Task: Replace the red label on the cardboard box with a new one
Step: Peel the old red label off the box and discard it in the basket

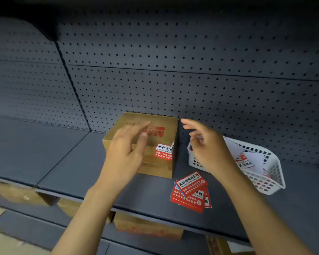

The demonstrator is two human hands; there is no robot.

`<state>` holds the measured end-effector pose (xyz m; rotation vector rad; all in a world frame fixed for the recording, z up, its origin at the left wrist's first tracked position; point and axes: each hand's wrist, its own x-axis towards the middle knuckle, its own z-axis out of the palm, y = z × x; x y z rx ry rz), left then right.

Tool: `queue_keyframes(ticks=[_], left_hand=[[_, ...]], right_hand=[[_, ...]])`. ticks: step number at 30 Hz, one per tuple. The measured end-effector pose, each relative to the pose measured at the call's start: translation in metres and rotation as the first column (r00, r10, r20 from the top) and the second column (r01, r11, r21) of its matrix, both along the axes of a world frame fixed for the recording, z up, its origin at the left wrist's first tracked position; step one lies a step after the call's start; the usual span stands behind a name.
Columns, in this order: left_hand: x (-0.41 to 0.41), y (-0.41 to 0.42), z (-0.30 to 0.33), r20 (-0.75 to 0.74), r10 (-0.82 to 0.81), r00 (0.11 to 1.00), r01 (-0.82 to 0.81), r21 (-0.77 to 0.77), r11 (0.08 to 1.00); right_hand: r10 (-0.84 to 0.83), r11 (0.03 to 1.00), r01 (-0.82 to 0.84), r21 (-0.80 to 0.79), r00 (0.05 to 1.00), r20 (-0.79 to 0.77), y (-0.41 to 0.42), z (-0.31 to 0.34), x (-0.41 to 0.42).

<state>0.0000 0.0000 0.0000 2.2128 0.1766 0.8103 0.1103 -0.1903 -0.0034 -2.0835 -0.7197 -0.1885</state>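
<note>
A brown cardboard box [155,166] stands on the dark shelf [63,162] against the pegboard back. A red and white label [164,152] sticks to its near right corner, with its upper right tip peeled up. My left hand [126,151] hovers over the box's top and front, fingers spread, holding nothing. To the right of the box, my right hand [208,148] is raised with its fingers loosely apart and nothing in it. A small pile of fresh red labels [191,192] lies on the shelf in front of the box's right corner.
A white perforated plastic basket [271,181] with label sheets and backing paper inside sits at the right. The dark pegboard wall [191,80] rises behind. More cardboard boxes [147,227] rest on the lower shelf under the front edge.
</note>
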Motion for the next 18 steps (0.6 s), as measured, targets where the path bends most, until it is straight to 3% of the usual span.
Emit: queue_keyframes(ticks=[3,10,13,18], left_hand=[[0.012,0.007,-0.009,-0.027,0.013,1.000,-0.010,0.096,0.995],[0.040,0.029,-0.035,-0.196,-0.096,0.976,0.152,0.300,0.942],[0.043,0.028,-0.037,-0.308,-0.126,0.943,0.228,0.321,0.919],[0.046,0.026,-0.028,-0.468,-0.021,0.884,0.256,0.444,0.859]], right_hand=[[-0.011,0.994,0.014,-0.113,1.000,0.025,0.010,-0.008,0.008],[0.053,0.910,0.021,-0.414,0.985,0.166,0.012,-0.025,0.018],[0.055,0.899,0.055,-0.434,0.970,0.237,0.011,-0.025,0.022],[0.036,0.910,0.081,-0.407,0.962,0.272,0.011,-0.020,0.025]])
